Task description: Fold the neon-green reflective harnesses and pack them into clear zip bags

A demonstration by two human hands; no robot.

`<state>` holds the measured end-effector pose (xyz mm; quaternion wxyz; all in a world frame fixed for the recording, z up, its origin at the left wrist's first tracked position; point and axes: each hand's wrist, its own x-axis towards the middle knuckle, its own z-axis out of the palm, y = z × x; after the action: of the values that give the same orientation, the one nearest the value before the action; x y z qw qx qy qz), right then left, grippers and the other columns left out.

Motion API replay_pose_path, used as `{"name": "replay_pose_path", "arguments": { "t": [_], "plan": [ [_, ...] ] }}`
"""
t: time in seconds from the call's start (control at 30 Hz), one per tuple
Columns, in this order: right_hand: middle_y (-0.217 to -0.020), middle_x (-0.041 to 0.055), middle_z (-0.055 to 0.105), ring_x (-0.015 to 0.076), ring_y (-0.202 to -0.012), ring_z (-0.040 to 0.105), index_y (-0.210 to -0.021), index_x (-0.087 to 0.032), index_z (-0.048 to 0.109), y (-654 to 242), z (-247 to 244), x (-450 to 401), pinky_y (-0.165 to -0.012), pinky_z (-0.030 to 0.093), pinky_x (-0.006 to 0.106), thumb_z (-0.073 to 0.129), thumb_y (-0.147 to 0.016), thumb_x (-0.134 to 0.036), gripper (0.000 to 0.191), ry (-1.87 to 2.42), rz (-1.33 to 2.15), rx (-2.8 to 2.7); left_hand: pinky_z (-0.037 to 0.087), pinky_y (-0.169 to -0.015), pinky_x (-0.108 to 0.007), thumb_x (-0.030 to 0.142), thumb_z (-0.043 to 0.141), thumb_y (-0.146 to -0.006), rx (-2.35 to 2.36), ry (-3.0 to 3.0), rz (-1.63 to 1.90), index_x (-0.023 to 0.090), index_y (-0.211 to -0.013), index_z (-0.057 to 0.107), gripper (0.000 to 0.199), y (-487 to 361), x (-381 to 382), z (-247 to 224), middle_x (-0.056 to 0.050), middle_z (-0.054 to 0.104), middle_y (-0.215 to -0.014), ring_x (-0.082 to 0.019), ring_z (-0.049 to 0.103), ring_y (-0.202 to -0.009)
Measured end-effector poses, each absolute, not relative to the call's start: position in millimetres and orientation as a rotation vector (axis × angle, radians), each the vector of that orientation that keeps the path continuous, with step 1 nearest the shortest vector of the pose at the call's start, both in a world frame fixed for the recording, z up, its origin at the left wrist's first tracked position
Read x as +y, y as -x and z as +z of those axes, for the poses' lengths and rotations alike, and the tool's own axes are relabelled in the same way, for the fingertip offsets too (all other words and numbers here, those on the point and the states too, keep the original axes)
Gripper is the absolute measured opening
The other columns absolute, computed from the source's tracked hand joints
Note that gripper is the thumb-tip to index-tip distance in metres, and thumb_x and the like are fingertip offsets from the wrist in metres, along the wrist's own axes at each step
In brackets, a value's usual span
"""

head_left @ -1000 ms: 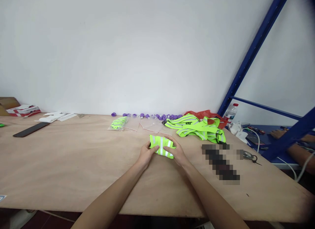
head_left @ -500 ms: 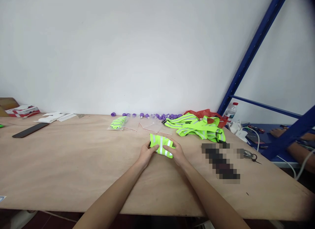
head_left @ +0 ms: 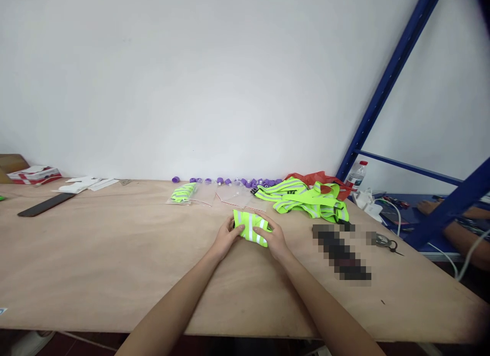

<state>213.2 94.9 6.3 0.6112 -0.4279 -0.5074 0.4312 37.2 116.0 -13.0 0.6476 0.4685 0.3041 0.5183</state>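
Note:
A folded neon-green strap bundle (head_left: pixel 250 227) with silvery stripes is held over the middle of the table. My left hand (head_left: pixel 226 236) grips its left end, thumb on top. My right hand (head_left: pixel 276 238) holds the right end, its thumb also on the front face and its fingers behind. Beyond the hands lie clear plastic bags (head_left: pixel 233 196) with red edges. A bagged green bundle (head_left: pixel 184 192) rests to their left. A loose heap of green straps (head_left: pixel 306 195) with black buckles lies at the back right.
Purple caps (head_left: pixel 252 183) line the wall. A dark flat bar (head_left: pixel 46 205), white papers (head_left: pixel 82 184) and a box (head_left: pixel 34 175) sit left. At right are a pixelated dark object (head_left: pixel 342 254), a bottle (head_left: pixel 357 176), a blue frame (head_left: pixel 390 80) and another person's hand (head_left: pixel 427 207).
The view has shifted slightly. Both hands still hold the green bundle, with little change in their grip.

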Motion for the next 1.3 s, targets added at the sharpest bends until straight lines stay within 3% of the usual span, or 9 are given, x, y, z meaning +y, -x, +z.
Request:
{"name": "replay_pose_path", "arguments": {
  "t": [0.23,0.4,0.47,0.57,0.7,0.9,1.07,1.3],
  "plan": [
    [-0.114,0.007,0.075,0.0337,-0.115,0.065,-0.123,-0.022,0.07,-216.0,-2.2,99.4,-0.095,0.053,0.045,0.086,-0.06,-0.032,0.066,0.998,1.125,-0.951,0.052,-0.099,-0.048,0.043,0.071,-0.085,0.758,-1.026,1.314,0.022,-0.14,0.042,0.066,-17.0,140.9,-24.9,-0.019,0.058,-0.136,-0.029,0.063,-0.12],
    [-0.113,0.0071,0.075,0.0319,-0.107,0.068,-0.125,-0.022,0.068,-215.3,-3.5,100.3,-0.086,0.057,0.04,0.087,-0.056,-0.032,0.072,0.982,1.192,-0.862,0.057,-0.09,-0.04,0.038,0.052,-0.095,1.161,-1.49,1.427,0.022,-0.142,0.036,0.052,14.0,164.1,-29.3,-0.016,0.065,-0.127,-0.022,0.068,-0.11],
    [-0.113,0.007,0.075,0.0314,-0.106,0.069,-0.126,-0.022,0.067,-213.5,-3.5,99.6,-0.085,0.058,0.039,0.087,-0.058,-0.032,0.072,0.963,1.214,-0.861,0.056,-0.09,-0.04,0.033,0.048,-0.095,1.318,-1.645,1.433,0.021,-0.136,0.045,0.043,29.5,171.5,-28.6,-0.013,0.068,-0.121,-0.022,0.068,-0.109],
    [-0.116,0.0065,0.074,0.0309,-0.106,0.069,-0.126,-0.022,0.067,-210.7,-3.8,98.0,-0.083,0.058,0.037,0.087,-0.057,-0.029,0.073,0.965,1.232,-0.841,0.052,-0.098,-0.045,0.026,0.048,-0.09,1.458,-1.796,1.401,0.018,-0.111,0.062,0.026,51.6,178.7,-25.0,-0.012,0.069,-0.117,-0.025,0.064,-0.113],
    [-0.114,0.0063,0.075,0.0307,-0.103,0.069,-0.126,-0.022,0.067,-208.5,-2.6,95.2,-0.081,0.058,0.038,0.087,-0.056,-0.028,0.073,0.986,1.252,-0.829,0.039,-0.112,-0.049,0.019,0.048,-0.084,1.634,-2.079,1.282,0.019,-0.097,0.069,0.024,68.0,183.7,-19.7,-0.013,0.063,-0.129,-0.029,0.053,-0.128],
    [-0.116,0.0075,0.074,0.0328,-0.106,0.068,-0.122,-0.022,0.07,-207.1,4.3,90.9,-0.084,0.058,0.042,0.087,-0.055,-0.03,0.069,0.985,1.254,-0.844,0.014,-0.121,-0.059,0.018,0.049,-0.084,1.952,-2.313,1.015,0.011,-0.105,0.07,0.03,65.0,191.7,-18.2,-0.02,0.044,-0.152,-0.038,0.029,-0.146],
    [-0.121,0.0066,0.072,0.0327,-0.11,0.066,-0.123,-0.023,0.07,-208.2,1.6,92.8,-0.087,0.057,0.042,0.087,-0.057,-0.031,0.068,0.964,1.252,-0.887,0.014,-0.12,-0.06,0.022,0.047,-0.086,2.147,-2.348,0.796,0.007,-0.107,0.07,0.034,63.1,198.7,-19.3,-0.024,0.038,-0.155,-0.04,0.024,-0.149],
    [-0.116,0.0066,0.074,0.0324,-0.107,0.068,-0.123,-0.023,0.069,-209.7,-8.0,98.4,-0.085,0.058,0.042,0.087,-0.057,-0.032,0.069,0.984,1.262,-0.879,0.011,-0.119,-0.063,0.024,0.042,-0.088,2.223,-2.372,0.701,0.006,-0.135,0.057,0.053,63.9,202.6,-23.7,-0.02,0.037,-0.157,-0.038,0.023,-0.149]
  ]
}}
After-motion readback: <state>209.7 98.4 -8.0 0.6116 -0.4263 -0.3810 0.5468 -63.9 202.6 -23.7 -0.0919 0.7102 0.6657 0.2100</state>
